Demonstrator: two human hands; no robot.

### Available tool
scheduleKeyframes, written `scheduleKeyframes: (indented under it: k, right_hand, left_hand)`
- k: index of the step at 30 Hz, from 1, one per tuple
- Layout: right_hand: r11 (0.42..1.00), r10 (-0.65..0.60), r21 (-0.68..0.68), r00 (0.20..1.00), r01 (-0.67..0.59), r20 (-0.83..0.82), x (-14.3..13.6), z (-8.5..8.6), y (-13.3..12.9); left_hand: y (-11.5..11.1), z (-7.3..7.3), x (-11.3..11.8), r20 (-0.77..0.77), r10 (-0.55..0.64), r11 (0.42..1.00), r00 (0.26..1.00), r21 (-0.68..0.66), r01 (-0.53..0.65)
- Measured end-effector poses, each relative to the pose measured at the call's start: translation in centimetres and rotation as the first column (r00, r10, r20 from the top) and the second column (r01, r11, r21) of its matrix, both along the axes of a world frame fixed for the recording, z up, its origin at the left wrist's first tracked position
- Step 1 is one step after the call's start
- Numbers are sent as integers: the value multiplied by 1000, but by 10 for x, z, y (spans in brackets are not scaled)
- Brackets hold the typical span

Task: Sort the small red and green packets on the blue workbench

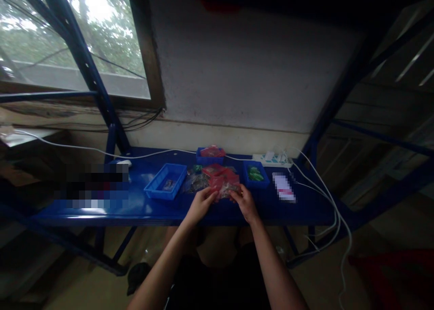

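Note:
Between my two hands, near the front of the blue table, is a red and clear plastic bag with small pieces inside. My left hand pinches its left side, and my right hand grips its right side. More red bags lie just behind it. Clear bags of dark small parts rest to the left of them. A blue bin at the left holds a small packet. Another blue bin at the right contains green packets. Red bags fill a third bin at the back.
A white power strip with plugs and cables stands at the table's back right, a phone in front of it. White cables hang over the right edge. Blue metal posts frame the table.

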State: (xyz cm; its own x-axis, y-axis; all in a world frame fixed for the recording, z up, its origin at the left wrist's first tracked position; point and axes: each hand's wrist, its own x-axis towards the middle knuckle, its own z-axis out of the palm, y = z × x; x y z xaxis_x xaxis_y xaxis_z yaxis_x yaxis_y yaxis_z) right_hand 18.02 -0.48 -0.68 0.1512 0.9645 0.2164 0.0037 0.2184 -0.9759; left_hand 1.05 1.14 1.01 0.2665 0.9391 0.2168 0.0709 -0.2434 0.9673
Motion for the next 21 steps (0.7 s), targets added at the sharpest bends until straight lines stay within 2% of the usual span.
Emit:
scheduleKeyframes:
  k: [9,21]
  right_hand:
    - [1000,-18,3,1000,18,-2,0,1,-1]
    - [999,-36,8,999,36,24,1,-2,0]
  left_hand:
    - [-2,4,-1,10,48,999,999,-14,-48]
    - [2,-7,0,-28,53,999,998,16,-52]
